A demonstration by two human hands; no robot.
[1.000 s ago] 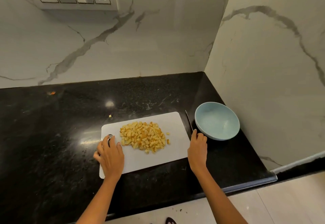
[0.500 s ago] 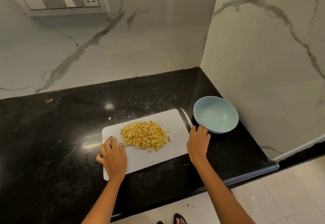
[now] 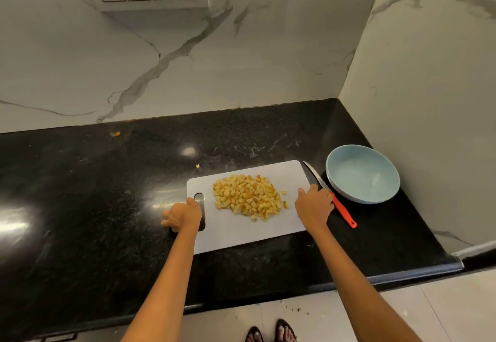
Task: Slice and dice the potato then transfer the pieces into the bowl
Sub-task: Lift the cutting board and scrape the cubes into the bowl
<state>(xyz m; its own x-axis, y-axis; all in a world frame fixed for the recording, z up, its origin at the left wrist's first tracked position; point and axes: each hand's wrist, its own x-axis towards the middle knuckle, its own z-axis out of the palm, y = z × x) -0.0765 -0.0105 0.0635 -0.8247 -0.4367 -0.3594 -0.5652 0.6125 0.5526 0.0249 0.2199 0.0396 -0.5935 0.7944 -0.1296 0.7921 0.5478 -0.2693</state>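
Many loose, light potato cubes (image 3: 249, 198) lie between your left hand (image 3: 182, 215) and right hand (image 3: 314, 204), both gripping the stiff board (image 3: 241, 234) edges; lift level, bowl (image 3: 362, 174) just beyond your right.

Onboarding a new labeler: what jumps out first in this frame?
The heap of yellow diced potato in the middle of the white cutting board on the black counter. Both hands grip the board's ends, the left hand by the handle slot, the right hand at the edge nearest the red-handled knife. Right of the knife sits the empty pale blue bowl, in the corner by the marble wall.
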